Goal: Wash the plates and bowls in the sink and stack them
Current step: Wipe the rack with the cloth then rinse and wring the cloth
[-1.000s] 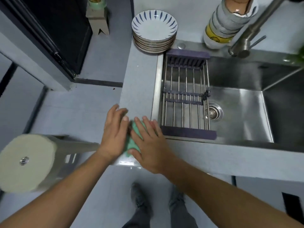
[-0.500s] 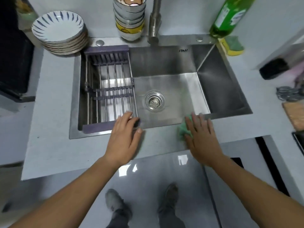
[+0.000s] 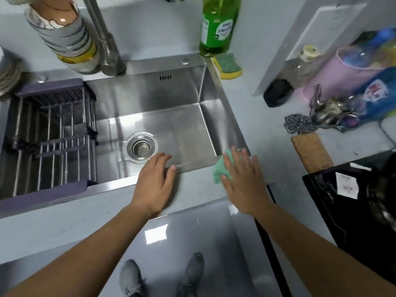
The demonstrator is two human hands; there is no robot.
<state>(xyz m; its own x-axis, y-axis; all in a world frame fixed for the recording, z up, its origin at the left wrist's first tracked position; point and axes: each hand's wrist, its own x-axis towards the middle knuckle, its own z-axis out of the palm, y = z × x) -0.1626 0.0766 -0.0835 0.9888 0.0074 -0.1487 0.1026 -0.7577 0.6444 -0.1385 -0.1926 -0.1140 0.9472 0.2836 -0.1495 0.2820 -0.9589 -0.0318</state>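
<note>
**Wiping the sink edge, with the washed stacks near the tap**

The sink (image 3: 162, 116) fills the middle of the frame and its basin looks bare and dry-bright, with nothing left in it but the drain strainer (image 3: 140, 147); a rack (image 3: 53, 136) spans its left part and also holds no dishes. The bench (image 3: 70, 213) runs across the lower frame in front of it.

The biggest risk, as I judge it, sits at the upper left: the stack of bowls (image 3: 64, 33) stands tall and appears to lean (the wide lens may exaggerate this) just beside the tap (image 3: 102, 39). A careless swing of an arm or of the spout could topple it into the steel basin. The stack of plates (image 3: 7, 76) is low, cut off by the left edge of the frame, and looks steadier.

A smaller risk is at lower right of the sink. The right hand (image 3: 242, 179) lies flat with fingers spread, pressing a green cloth (image 3: 220, 168) on the rim corner; pushed further, the cloth could slide into the basin. The left hand (image 3: 155, 179) rests open on the front rim, grasping nothing, and a wet edge there could let it slip.
</note>
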